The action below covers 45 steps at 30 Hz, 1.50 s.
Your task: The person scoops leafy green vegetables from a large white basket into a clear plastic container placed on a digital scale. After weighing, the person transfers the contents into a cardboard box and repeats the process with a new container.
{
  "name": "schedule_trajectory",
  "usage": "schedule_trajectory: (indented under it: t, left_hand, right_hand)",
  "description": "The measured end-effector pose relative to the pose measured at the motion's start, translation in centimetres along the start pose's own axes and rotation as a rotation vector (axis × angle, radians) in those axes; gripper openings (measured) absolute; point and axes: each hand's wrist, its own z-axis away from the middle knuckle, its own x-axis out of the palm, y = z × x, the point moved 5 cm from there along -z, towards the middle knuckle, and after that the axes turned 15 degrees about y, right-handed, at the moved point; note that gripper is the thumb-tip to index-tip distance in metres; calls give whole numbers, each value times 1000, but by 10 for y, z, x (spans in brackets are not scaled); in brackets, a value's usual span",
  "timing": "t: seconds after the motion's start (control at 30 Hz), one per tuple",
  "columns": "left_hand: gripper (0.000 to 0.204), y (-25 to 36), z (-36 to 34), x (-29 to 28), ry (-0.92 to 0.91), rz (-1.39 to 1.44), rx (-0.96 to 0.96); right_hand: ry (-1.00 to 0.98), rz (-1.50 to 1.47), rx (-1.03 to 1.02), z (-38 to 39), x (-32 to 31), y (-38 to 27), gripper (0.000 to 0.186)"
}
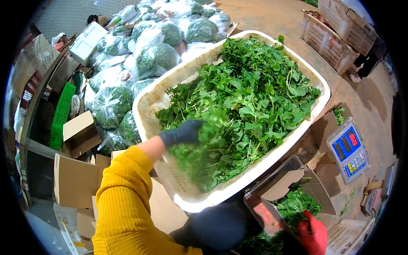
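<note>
My left hand [183, 132], in a dark glove below a yellow knitted sleeve, is closed at the left side of a large white plastic basket [319, 108]. A bunch of leafy mint [216, 121], smeared by motion, sticks out from its fingers. More mint [259, 89] with green stems fills most of the basket. At the lower right, my right hand [312, 233] wears a red glove and has its fingers curled. It is beside a cardboard box [316, 187] with green herbs [297, 204], its fingertips at the leaves. What it grips, if anything, is hidden.
Clear bags of greens [157, 55] are piled at the far left. A digital scale display [348, 151] stands right of the basket. Stacked crates [329, 42] and a person's leg [366, 63] are at the far right. Open cartons [76, 180] and a green crate [62, 117] stand left.
</note>
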Motion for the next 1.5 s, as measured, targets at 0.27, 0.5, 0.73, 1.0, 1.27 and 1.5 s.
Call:
schedule_trajectory:
  t: [0.27, 0.5, 0.73, 1.0, 1.27, 1.5]
  left_hand:
    - [90, -43, -66, -35, 533, -140, -117]
    - [83, -59, -123, 24, 196, -733, -341]
    - [43, -58, -135, -6, 586, -422, -551]
    - [39, -56, -94, -66, 494, -276, -194]
    - [32, -150, 25, -98, 216, 982, -578]
    - [42, -93, -59, -38, 554, 240, -531]
  right_hand:
    - [-189, 43, 145, -8, 16, 14, 32]
    - [-207, -88, 307, -12, 29, 12, 35]
    - [-288, -41, 492, -11, 23, 13, 38]
    - [-235, -151, 427, -16, 5, 2, 37]
    - [-144, -102, 237, 3, -4, -5, 34]
    - [-174, -194, 377, -6, 1, -8, 34]
